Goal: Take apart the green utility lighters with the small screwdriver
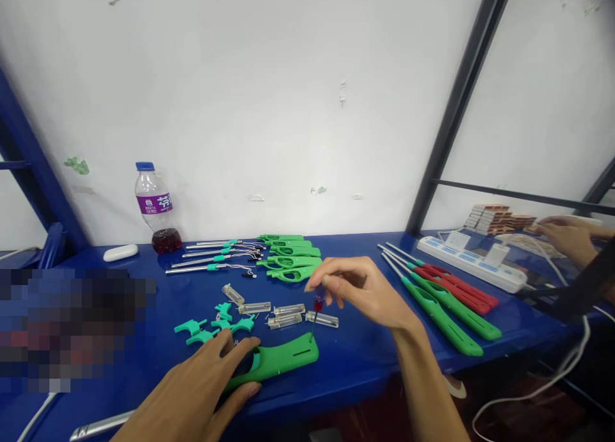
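Right hand (368,294) pinches the screwdriver (318,305) at the right end of the green lighter (286,359), left hand (204,375) grips its left, and if that hold slackens, the screwdriver could skid!

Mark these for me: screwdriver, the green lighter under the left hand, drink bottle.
Screwdriver (318,303): head view, on the red handle.
Green lighter (281,359): head view, on the handle body, left of its slot.
Drink bottle (154,204): head view, on the purple label.
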{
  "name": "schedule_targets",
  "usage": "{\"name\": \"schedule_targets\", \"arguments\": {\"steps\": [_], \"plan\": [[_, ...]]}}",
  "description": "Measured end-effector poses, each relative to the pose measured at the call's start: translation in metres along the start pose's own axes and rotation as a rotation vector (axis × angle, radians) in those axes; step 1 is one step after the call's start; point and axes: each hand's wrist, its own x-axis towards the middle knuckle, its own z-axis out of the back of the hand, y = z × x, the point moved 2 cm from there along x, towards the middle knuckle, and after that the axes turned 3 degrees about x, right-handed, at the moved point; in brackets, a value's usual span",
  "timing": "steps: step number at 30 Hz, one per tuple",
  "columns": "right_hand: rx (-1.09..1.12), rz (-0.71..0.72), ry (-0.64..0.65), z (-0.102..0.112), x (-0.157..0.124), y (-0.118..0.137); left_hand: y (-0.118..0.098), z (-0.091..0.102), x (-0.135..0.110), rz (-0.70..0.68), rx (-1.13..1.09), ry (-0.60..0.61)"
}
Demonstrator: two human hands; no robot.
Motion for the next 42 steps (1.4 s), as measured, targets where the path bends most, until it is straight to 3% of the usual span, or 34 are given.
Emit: {"name": "schedule_targets", "arguments": {"steps": [3,5,8,11,16,18,22,27,33,38,42], "plan": [[0.014,0.080,0.065,-0.002,0.000,0.002,-0.001,0.002,0.001,0.020,0.008,-0.061],[0.035,0.102,0.031,-0.002,0.001,0.000,-0.004,0.005,0.003,0.044,0.024,-0.056],[0.053,0.026,-0.015,0.000,0.002,-0.006,-0.008,0.008,0.005,0.048,0.046,-0.027],[0.072,-0.031,0.021,0.002,0.001,-0.010,-0.009,0.009,0.005,0.030,0.035,-0.045],[0.074,0.113,-0.017,0.005,0.001,-0.009,-0.009,0.009,0.004,0.030,0.013,-0.032],[0.100,0.110,-0.039,0.006,0.001,-0.010,-0.010,0.008,0.004,0.043,0.032,-0.019],[0.121,0.077,0.009,0.005,0.001,-0.012,-0.011,0.010,0.005,0.061,0.051,0.049],[0.175,0.204,0.068,0.004,0.000,-0.008,-0.013,0.013,0.005,0.035,0.026,0.045],[0.115,0.055,0.014,0.001,0.003,-0.012,-0.013,0.013,0.005,0.043,0.043,0.054],[0.100,0.137,0.025,0.000,0.005,-0.011,-0.016,0.017,0.010,0.096,0.045,0.119],[0.097,0.088,0.041,0.000,0.004,-0.013,-0.017,0.018,0.010,0.076,0.032,0.091]]}}
